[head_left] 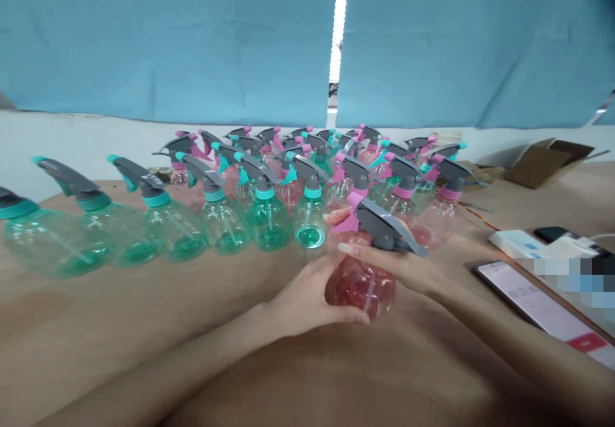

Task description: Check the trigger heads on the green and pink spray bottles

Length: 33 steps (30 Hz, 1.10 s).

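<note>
Nearest to me is a pink see-through spray bottle (368, 289) with a grey and pink trigger head, tilted slightly. My left hand (312, 292) wraps around its round body, thumb low on the near side. Fingers of my right hand (379, 257) are closed about its neck, just below the trigger head; part of that hand is hidden behind the head. Beyond stands a row of spray bottles: a green one (270, 222) and another green one (310, 222) close to my left hand, and a pink one (437, 215) to the right.
Several more green and pink spray bottles crowd behind the front row. At right lie a phone (533, 299) with a lit screen, a white box-shaped item (516, 244) and a dark device. An open cardboard box (542, 164) stands at the back right. A blue curtain (168, 42) hangs behind.
</note>
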### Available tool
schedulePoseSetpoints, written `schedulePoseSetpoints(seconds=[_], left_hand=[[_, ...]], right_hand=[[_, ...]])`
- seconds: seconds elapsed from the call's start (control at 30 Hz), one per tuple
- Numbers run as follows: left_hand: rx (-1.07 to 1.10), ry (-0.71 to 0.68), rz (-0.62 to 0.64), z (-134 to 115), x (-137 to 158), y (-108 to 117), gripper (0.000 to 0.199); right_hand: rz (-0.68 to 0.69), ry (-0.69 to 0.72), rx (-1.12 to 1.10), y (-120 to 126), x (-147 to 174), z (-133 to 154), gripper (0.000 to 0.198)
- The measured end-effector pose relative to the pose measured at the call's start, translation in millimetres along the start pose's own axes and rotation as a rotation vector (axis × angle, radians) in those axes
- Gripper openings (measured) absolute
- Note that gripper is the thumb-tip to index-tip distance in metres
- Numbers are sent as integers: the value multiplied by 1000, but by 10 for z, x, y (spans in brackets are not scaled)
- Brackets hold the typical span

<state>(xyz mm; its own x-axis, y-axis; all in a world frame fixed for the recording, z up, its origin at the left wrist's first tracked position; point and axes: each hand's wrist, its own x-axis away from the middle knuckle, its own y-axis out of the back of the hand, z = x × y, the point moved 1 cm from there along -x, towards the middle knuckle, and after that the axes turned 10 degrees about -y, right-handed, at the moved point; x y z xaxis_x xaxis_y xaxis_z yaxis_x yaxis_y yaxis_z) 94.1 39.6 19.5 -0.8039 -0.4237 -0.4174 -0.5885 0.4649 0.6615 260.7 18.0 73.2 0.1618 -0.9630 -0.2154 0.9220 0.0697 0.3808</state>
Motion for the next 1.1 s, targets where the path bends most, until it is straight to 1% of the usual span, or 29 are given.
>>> schedulePoseSetpoints(seconds=[0.13,0.23,0.3,0.47,0.6,0.73,0.87,1.03,1.1], left_hand=[[-171,72,-23,2,114,-39,71],[-229,66,-5,-19,140,-48,67],[-249,66,-1,-31,136,-47,65],[-267,81,-2,-23,138,-61,60],[-277,84,2,-8,156,-75,64],[-295,77,8,-5,158,-83,69],[-345,67,36,16,203,-80,71],[-496,136,107,85,383,-9,60],[-535,149,139,101,444,26,55]], right_hand=[[-32,-17,36,-21,-22,-35,33],[-51,-77,95,-31,-9,-63,19],[-59,-109,88,-44,5,-100,13],[-106,-124,7,-80,20,-160,12],[-109,-151,-18,-71,32,-87,12],[-122,-162,26,-49,47,10,9],[-100,-186,67,-26,48,62,8],[-192,-202,71,26,30,39,8],[-190,-199,59,37,24,2,7]])
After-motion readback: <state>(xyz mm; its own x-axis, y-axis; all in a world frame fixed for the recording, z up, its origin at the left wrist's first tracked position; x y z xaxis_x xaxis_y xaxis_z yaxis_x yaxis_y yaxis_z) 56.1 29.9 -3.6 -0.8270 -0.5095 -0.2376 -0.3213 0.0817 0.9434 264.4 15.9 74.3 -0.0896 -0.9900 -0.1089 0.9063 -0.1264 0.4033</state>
